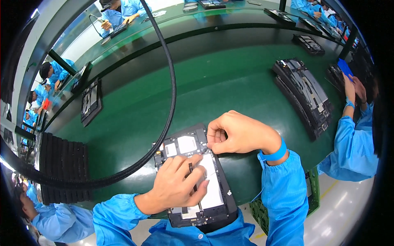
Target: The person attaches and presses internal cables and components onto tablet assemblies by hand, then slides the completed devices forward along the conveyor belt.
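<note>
An opened tablet [214, 192], with a black frame, a white battery area and silver shielding plates, lies at the table's near edge in front of me. Across its left side rests my left hand [175, 180], fingers apart and curved over the white area. A thin dark strip [190, 167] shows between those fingers; whether it belongs to the tablet I cannot tell. At the tablet's upper right edge, my right hand [244, 133] has thumb and fingertips pinched together. Whatever lies in that pinch is too small or hidden to make out. A blue band [276, 153] circles my right wrist.
A thick black cable [172, 90] loops over the green table [213, 82], crossing above the tablet's left edge. Black units are stacked at left [63, 168]; opened tablets are stacked at right [303, 92]. Beside those, a co-worker's hands [355, 88] hold something blue. A green crate [312, 190] stands below.
</note>
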A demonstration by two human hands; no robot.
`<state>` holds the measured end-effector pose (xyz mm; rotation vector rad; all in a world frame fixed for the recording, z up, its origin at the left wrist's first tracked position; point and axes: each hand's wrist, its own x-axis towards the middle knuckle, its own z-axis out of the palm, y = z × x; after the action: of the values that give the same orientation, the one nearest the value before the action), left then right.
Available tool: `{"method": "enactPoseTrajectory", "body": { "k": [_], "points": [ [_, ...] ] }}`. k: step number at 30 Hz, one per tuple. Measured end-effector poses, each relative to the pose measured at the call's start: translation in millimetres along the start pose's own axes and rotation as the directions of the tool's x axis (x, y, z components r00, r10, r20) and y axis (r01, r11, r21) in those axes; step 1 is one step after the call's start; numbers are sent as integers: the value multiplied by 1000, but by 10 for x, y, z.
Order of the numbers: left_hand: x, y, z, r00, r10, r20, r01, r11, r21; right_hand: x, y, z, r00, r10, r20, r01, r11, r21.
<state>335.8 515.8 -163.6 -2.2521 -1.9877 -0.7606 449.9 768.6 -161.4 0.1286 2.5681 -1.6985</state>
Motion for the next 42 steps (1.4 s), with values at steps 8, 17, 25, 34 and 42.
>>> {"method": "enactPoseTrajectory", "body": {
  "k": [8,17,25,34,42],
  "points": [
    [-54,-2,13,999,-36,13,35,996,87,59,-130,69,998,-27,-65,19,994,-111],
    [-45,53,-20,994,-104,37,98,986,132,193,124,328,947,-247,-207,219,964,-148],
    [-123,13,13,997,-79,0,78,984,163,210,108,379,947,-215,-238,192,975,-116],
    [-67,-118,31,999,-28,-46,31,997,67,231,73,428,954,-131,-270,126,991,-38],
    [-21,-200,-38,999,17,42,-18,1000,6,191,19,309,974,-68,-218,67,998,-9]
  ]
}}
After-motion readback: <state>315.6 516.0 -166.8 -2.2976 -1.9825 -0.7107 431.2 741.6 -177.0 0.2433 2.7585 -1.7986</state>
